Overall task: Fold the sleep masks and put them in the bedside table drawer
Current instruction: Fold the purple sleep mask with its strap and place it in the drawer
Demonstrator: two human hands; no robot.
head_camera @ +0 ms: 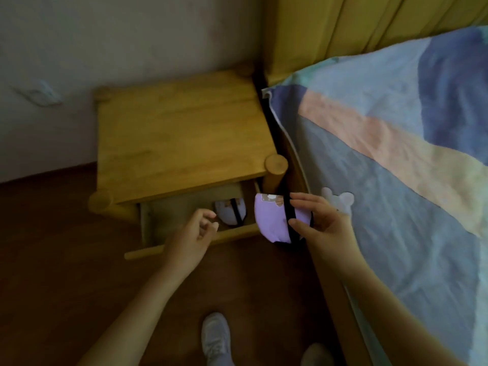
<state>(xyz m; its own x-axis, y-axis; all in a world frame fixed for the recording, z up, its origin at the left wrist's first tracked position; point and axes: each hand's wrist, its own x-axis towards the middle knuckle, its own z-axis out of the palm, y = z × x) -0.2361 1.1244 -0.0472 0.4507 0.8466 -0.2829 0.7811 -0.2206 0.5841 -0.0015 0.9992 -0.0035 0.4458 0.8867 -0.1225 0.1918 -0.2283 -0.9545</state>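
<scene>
Two sleep masks: one in the drawer, one in a hand.
Bed [396, 159]: fills the right side, under a quilt of blue, pink and pale blocks; yellow headboard [343, 25] behind it.
Table [182, 133]: wooden bedside table, its right edge close beside the bed.
Drawer [169, 220]: pulled out below the table's front edge.
Right hand [324, 220]: thumb and fingers pinch the folded purple sleep mask [272, 220] by its right side, at the black strap; the mask sticks out to the left of the hand, held above the drawer's right front corner.
Left hand [195, 233]: hovers over the drawer's front edge, fingers loosely curled, holding nothing.
Second sleep mask [229, 210]: pale, with a black strap, lying inside the drawer toward its right end, just beyond the left hand's fingertips, no contact visible.
Shoe [215, 339]: grey, on the wooden floor.
</scene>
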